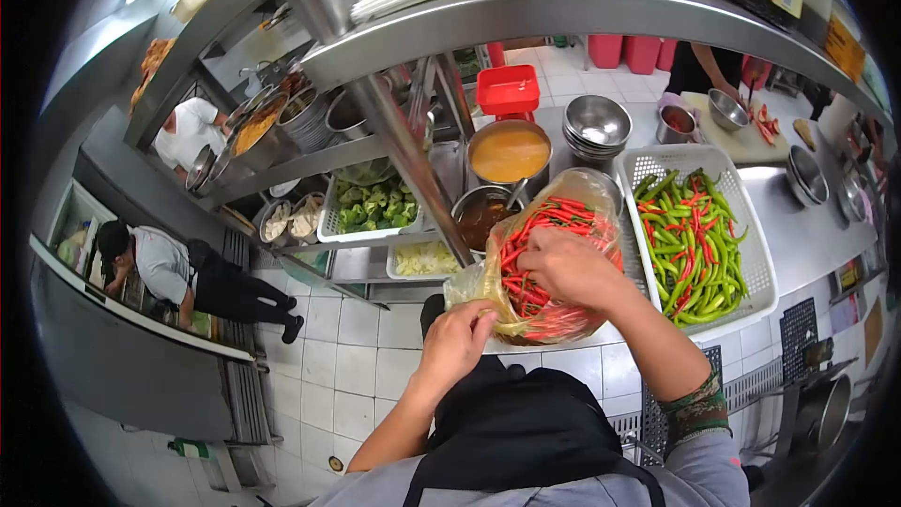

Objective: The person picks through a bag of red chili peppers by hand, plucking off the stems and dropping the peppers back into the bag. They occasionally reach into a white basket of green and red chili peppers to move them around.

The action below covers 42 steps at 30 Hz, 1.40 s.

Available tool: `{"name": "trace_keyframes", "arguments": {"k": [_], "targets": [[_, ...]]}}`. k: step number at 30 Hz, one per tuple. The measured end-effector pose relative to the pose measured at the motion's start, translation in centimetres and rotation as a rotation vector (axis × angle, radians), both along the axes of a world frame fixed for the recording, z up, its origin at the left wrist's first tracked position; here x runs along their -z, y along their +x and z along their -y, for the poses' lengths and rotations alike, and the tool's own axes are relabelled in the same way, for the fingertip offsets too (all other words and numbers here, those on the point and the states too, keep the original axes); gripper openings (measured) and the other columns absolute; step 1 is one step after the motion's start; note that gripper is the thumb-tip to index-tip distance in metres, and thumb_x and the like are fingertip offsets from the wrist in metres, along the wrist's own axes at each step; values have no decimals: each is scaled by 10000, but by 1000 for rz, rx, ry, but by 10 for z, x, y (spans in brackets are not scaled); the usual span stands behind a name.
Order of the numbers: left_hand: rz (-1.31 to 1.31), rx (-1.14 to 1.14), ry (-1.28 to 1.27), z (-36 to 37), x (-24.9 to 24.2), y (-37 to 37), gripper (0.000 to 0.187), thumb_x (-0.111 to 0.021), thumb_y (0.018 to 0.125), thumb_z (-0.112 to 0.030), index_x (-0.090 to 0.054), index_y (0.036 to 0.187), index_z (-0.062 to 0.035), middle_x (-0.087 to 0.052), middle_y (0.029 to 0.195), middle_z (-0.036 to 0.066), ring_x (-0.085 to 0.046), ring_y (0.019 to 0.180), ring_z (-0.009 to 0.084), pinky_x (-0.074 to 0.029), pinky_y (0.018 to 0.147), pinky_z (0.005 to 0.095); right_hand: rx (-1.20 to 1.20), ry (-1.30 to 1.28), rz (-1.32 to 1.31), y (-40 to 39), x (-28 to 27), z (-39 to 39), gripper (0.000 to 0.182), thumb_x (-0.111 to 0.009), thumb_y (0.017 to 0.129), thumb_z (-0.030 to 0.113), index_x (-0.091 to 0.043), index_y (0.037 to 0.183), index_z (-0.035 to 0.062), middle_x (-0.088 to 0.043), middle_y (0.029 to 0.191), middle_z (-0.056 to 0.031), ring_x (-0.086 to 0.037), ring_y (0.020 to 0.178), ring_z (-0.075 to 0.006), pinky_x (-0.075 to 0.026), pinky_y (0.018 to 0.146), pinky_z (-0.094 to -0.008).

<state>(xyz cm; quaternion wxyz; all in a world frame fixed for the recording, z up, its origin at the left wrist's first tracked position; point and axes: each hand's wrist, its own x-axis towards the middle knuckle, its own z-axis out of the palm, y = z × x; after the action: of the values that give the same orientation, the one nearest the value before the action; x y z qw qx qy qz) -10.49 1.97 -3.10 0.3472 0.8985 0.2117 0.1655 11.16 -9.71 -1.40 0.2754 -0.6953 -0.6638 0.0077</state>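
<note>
A plastic bag (601, 192) full of red chillies (567, 214) stands open at the counter's front edge. My left hand (457, 343) pinches the bag's rim at its lower left. Over the chillies inside the bag is my right hand (566, 266), with its fingers curled down among them; whether they grip any is hidden. To the right of the bag, a white perforated basket (760, 258) holds green chillies (718, 268) with some red ones mixed in.
Behind the bag are a pot of orange liquid (509, 152), a pot of dark sauce (481, 216) and stacked metal bowls (598, 122). A steel post (399, 145) rises on the left. Another person (704, 66) works at a cutting board (751, 145).
</note>
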Motion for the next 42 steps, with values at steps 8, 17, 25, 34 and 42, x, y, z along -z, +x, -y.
{"name": "trace_keyframes", "arguments": {"k": [8,17,25,34,42], "targets": [[275,24,-1295,-15,-21,8,459,-409,1062,-423,-646,1036,-32,-455,718,-28,-388,578,77,-320,533,265,238,209,-781,8,-22,25,82,-653,891,75,-649,964,37,-633,816,-26,-609,658,-115,-470,600,-278],[73,290,-1633,42,-40,54,505,-311,1054,-534,-506,890,-98,-472,737,10,-397,567,126,-338,553,254,17,185,-1257,-34,-24,55,73,-687,935,92,-652,923,29,-662,753,12,-599,660,-32,-468,567,-208],[21,344,-1964,51,-19,37,393,-362,1064,-460,-434,851,-138,-380,680,-33,-353,538,81,-298,493,226,81,417,-749,-47,-1,54,170,-752,852,87,-623,756,32,-568,718,-10,-553,590,-116,-429,515,-298],[157,267,-1768,33,-26,28,348,-395,1070,-394,-419,841,-133,-361,669,-36,-329,538,69,-285,480,223,116,228,-1186,-52,-9,30,200,-716,901,126,-609,756,39,-515,676,18,-507,547,-114,-395,491,-296],[109,313,-1713,19,2,0,280,-396,1077,-308,-501,950,-82,-453,728,17,-375,572,92,-328,526,230,301,-32,-432,-8,-20,28,246,-746,798,159,-700,1017,56,-621,819,-132,-670,761,-277,-523,714,-420]]}}
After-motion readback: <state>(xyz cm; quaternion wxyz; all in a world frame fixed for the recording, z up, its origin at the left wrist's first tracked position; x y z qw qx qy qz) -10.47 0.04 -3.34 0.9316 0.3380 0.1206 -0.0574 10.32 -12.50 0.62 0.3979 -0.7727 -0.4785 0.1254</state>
